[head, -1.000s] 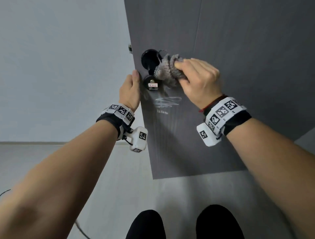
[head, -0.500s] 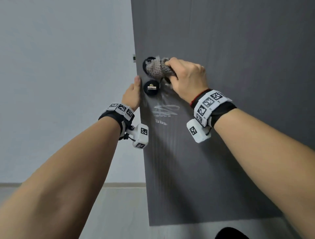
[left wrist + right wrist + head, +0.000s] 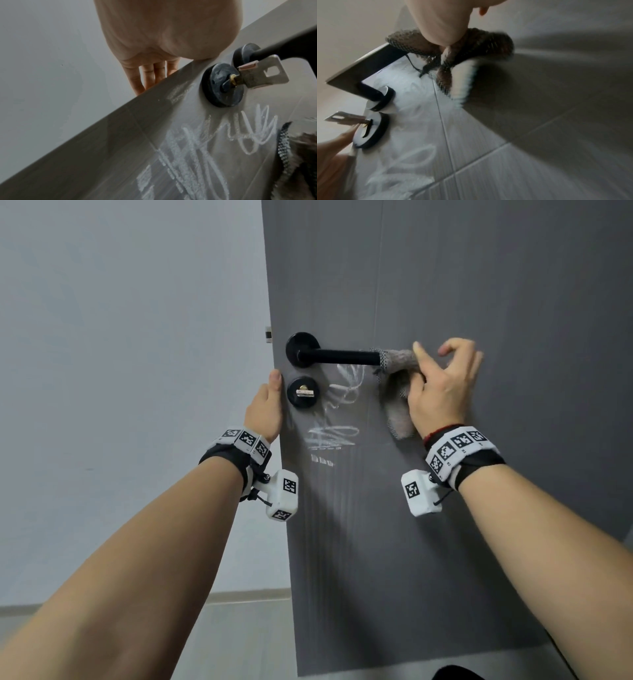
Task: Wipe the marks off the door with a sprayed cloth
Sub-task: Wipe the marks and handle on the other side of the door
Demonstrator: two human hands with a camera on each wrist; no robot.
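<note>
The dark grey door point(image 3: 496, 285) carries white scribbled marks point(image 3: 334, 434) below its black lever handle point(image 3: 337, 357); they also show as marks point(image 3: 197, 155) in the left wrist view. A grey knitted cloth point(image 3: 399, 402) is draped over the handle's tip and hangs against the door. My right hand point(image 3: 442, 392) grips the cloth, thumb and forefinger raised. Under the palm point(image 3: 440, 20) the cloth point(image 3: 479, 44) is blurred. My left hand point(image 3: 265, 409) holds the door's edge, thumb on the front face, fingers point(image 3: 149, 75) behind it.
A round black lock with a metal key point(image 3: 303, 395) sits below the handle's rosette, beside my left thumb; the key point(image 3: 260, 73) juts out. A pale wall point(image 3: 120, 371) is on the left, with the floor and skirting point(image 3: 239, 597) below. A dark shoe point(image 3: 455, 674) shows at the bottom.
My right hand has slid the cloth rightward along the handle from the rosette to its tip, baring the marks under it. The head view has tilted up. My left hand stays on the edge.
</note>
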